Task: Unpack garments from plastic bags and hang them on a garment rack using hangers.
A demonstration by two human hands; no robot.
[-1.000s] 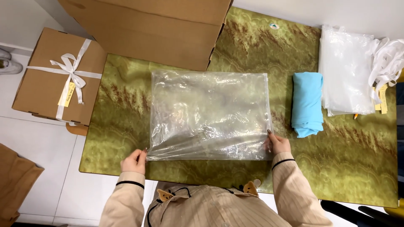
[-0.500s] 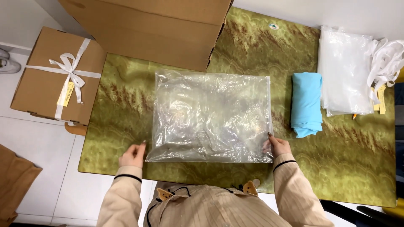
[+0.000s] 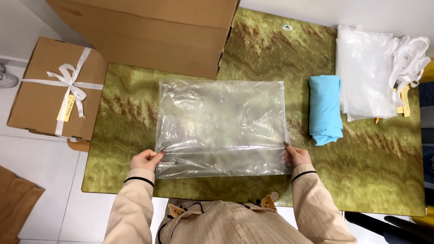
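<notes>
A brown cardboard box (image 3: 56, 88) tied with white ribbon and carrying a slim yellow tag (image 3: 66, 108) sits on the floor at far left, beside a green-and-brown marbled surface (image 3: 370, 171). A larger plain cardboard carton (image 3: 149, 31) lies across the surface's far left corner. At far right rests a stack of clear plastic bags (image 3: 364, 72), with a bundle of white ribbons (image 3: 409, 56) and yellow tags just beside it; a folded light-blue cloth (image 3: 324, 108) lies between that stack and the centre. A small round sticker (image 3: 286, 27) marks the far edge.

In the middle, a large clear plastic bag (image 3: 221, 122) lies flat; nothing can be made out inside it. The left hand (image 3: 147, 159) pinches the bag's near left corner, fingers closed on the film. The right hand (image 3: 294, 156) grips the near right corner the same way, thumb pressed on the plastic, with the two hands set well apart.
</notes>
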